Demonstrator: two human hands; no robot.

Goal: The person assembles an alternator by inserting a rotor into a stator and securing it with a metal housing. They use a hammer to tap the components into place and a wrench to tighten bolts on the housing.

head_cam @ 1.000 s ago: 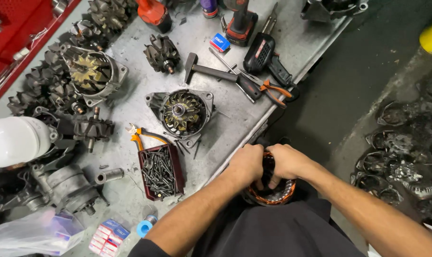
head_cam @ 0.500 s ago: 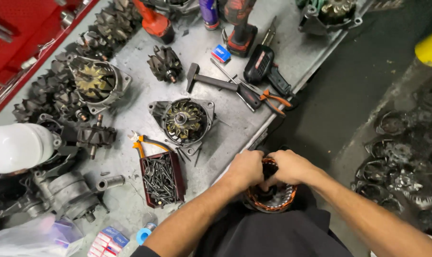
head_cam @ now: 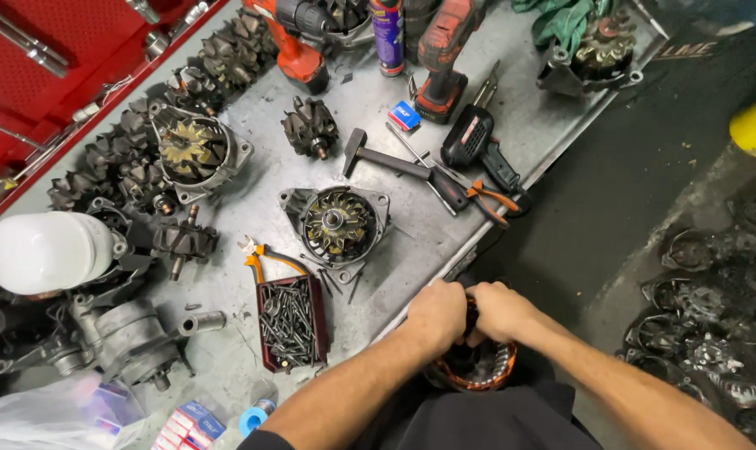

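Observation:
Both hands meet just off the front edge of the metal workbench [head_cam: 411, 258]. My left hand [head_cam: 436, 312] and my right hand [head_cam: 499, 310] are closed together on a round stator [head_cam: 478, 371] with copper windings, held low against my lap. My fingers hide its top. The nearest part on the bench is an open alternator housing [head_cam: 336, 221] with a rotor fan inside. A dark red tray of bolts [head_cam: 290, 321] lies left of my left forearm.
Orange-handled cutters [head_cam: 261, 254], a hammer [head_cam: 386, 158], pliers [head_cam: 490, 196], a soldering gun [head_cam: 478, 146], red power drills [head_cam: 440, 58], a spray can [head_cam: 388, 25], several rotors [head_cam: 311, 125], a white container [head_cam: 49, 250]. More alternator parts [head_cam: 711, 317] lie on the dark floor to the right.
The view has shifted so the bench sits lower and further right in the frame. Both hands stay closed on the stator in about the same place.

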